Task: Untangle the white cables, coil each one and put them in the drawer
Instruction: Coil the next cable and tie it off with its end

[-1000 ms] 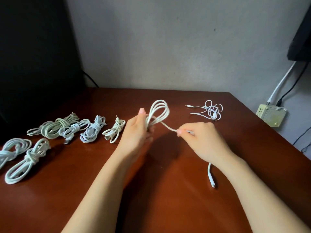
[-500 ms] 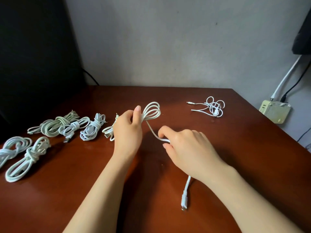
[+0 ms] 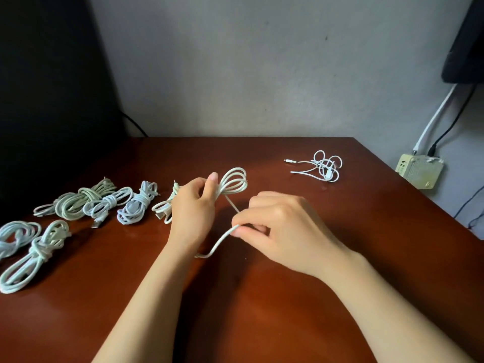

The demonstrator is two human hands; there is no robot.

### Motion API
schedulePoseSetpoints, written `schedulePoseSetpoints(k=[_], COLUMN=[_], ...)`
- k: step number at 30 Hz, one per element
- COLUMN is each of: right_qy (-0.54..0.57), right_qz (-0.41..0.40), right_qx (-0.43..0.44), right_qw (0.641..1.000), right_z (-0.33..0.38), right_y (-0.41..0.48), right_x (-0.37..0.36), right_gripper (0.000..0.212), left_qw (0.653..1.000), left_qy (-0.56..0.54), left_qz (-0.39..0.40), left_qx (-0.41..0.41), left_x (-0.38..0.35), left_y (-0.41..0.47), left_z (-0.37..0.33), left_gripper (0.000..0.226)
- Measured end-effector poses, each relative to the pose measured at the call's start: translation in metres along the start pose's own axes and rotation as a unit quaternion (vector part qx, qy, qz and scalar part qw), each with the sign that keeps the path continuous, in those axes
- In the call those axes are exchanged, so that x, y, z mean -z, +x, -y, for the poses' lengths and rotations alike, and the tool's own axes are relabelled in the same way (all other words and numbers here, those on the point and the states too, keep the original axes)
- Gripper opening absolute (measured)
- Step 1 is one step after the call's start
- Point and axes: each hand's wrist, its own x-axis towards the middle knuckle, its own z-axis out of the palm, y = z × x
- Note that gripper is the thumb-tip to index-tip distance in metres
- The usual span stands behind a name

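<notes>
My left hand (image 3: 192, 210) grips a white cable (image 3: 234, 180) gathered into several loops that stick out past my fingers. The loose tail of that cable runs down to my right hand (image 3: 277, 226), which pinches it between thumb and fingertips; the end trails toward my left wrist over the brown table (image 3: 262, 297). A thin tangled white cable (image 3: 323, 166) lies at the far right of the table. Several coiled white cables lie in a row on the left, among them a tied bundle (image 3: 136, 203) and a long one (image 3: 34, 255). No drawer is in view.
A pale power adapter (image 3: 420, 171) with white and black leads hangs on the wall beyond the table's right edge. A dark object (image 3: 466, 48) sits at the upper right. A black surface fills the far left, with a black wire at the table's back corner.
My right hand has slid along the tail and swung it leftward; the cable's plug end, earlier lying on the table below that hand, now trails toward my left wrist. The loops stay in my left hand.
</notes>
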Motion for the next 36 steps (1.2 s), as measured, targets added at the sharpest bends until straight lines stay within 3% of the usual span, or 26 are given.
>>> schedulePoseSetpoints(k=[4,7,10,12,14,16,18,21,27,32,34,36], right_qy=[0.107,0.229,0.377,0.462,0.511,0.524,0.531,0.502,0.451,0.433,0.476,0.531], right_qz=[-0.087,-0.092,-0.066,-0.058,-0.064,-0.09,-0.132,-0.168,-0.219,-0.224,-0.209,-0.185], right_qx=[-0.02,-0.085,-0.153,-0.195,-0.235,-0.275,-0.31,-0.328,-0.353,-0.349,-0.352,-0.362], right_qw=[0.99,0.965,0.911,0.863,0.824,0.801,0.778,0.783,0.79,0.8,0.778,0.744], right_z=[-0.002,-0.002,0.0,0.002,0.003,0.002,-0.002,-0.01,-0.025,-0.028,-0.027,-0.026], right_y=[0.002,0.002,0.003,0.006,0.009,0.01,0.01,0.009,0.008,0.008,0.009,0.01], right_x=[0.009,0.017,0.02,0.02,0.022,0.025,0.029,0.035,0.031,0.017,0.012,0.007], right_gripper=[0.014,0.013,0.02,0.021,0.019,0.019,0.019,0.019,0.019,0.021,0.021,0.022], left_qw=[0.986,0.972,0.983,0.979,0.97,0.96,0.947,0.939,0.934,0.902,0.887,0.895], left_qy=[-0.083,-0.137,-0.079,-0.032,0.006,0.015,0.0,-0.039,-0.161,-0.33,-0.363,-0.352], left_qz=[0.134,0.181,0.168,0.194,0.22,0.244,0.274,0.298,0.306,0.27,0.274,0.266], left_qx=[0.049,0.061,0.006,-0.048,-0.106,-0.14,-0.17,-0.169,-0.092,0.069,0.084,0.059], left_x=[0.003,0.005,-0.002,-0.007,-0.013,-0.018,-0.02,-0.02,-0.021,-0.015,-0.011,-0.008], left_y=[0.004,0.003,-0.003,-0.009,-0.016,-0.022,-0.028,-0.029,-0.03,-0.024,-0.023,-0.024], left_z=[0.006,0.004,0.002,-0.003,-0.008,-0.015,-0.021,-0.025,-0.025,-0.027,-0.028,-0.03], left_gripper=[0.061,0.057,0.049,0.057,0.049,0.035,0.039,0.044,0.048,0.034,0.031,0.037])
